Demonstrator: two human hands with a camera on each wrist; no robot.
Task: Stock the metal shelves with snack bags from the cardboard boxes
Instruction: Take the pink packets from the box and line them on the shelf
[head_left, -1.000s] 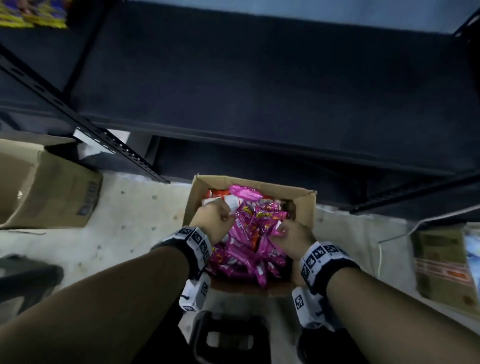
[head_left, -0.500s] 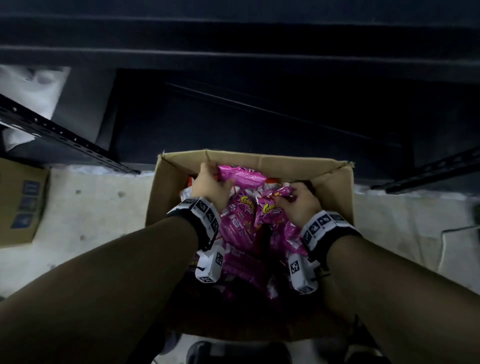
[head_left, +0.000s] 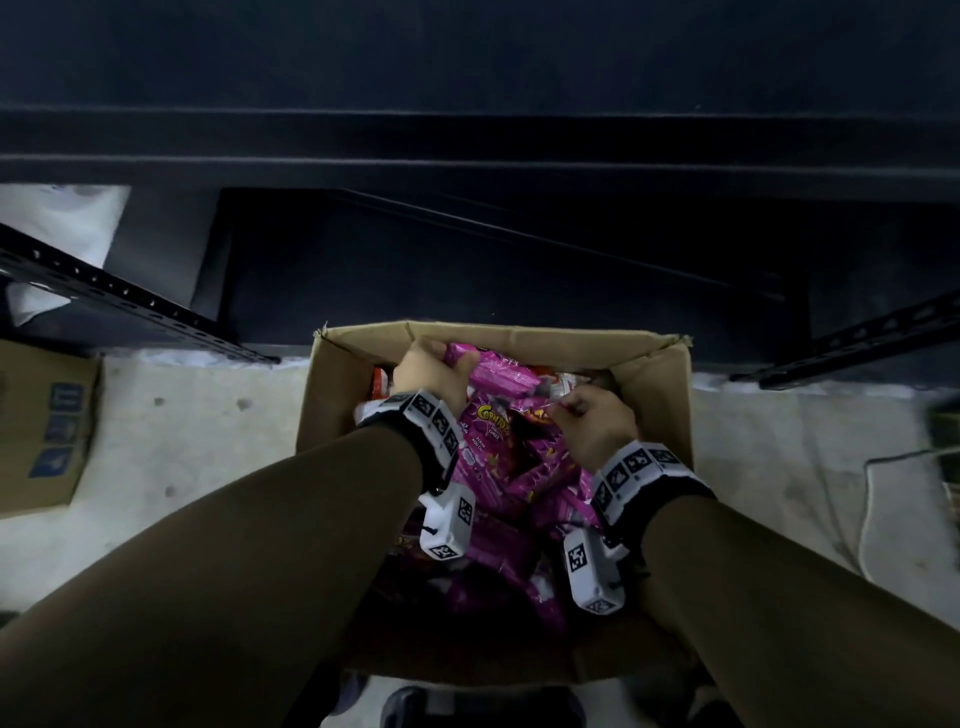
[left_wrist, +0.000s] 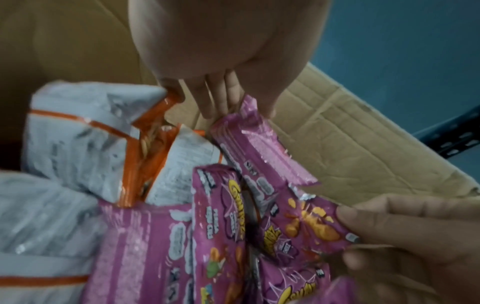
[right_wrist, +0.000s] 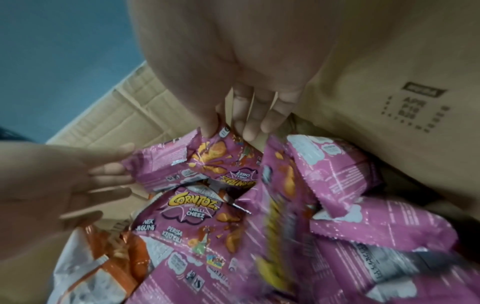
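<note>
An open cardboard box (head_left: 654, 395) on the floor holds several pink Corntoz snack bags (head_left: 493, 431). My left hand (head_left: 452, 358) is at the box's far left and grips the end of one pink bag (left_wrist: 249, 144) between fingers (left_wrist: 218, 102) and thumb. My right hand (head_left: 569, 410) is at the far right. Its fingertips (right_wrist: 249, 127) pinch the top edge of another pink bag (right_wrist: 215, 156). White and orange bags (left_wrist: 85, 127) lie under the pink ones at the left. The dark metal shelves (head_left: 467, 135) stand just beyond the box.
Perforated shelf uprights slant down at the left (head_left: 130, 301) and at the right (head_left: 857, 338). A second cardboard box (head_left: 47, 426) sits on the pale floor at the left. A thin cable (head_left: 872, 499) loops on the floor at the right.
The view has tilted down onto the box, which now looks closer. Both hands have reached toward its far wall and hold pink bags.
</note>
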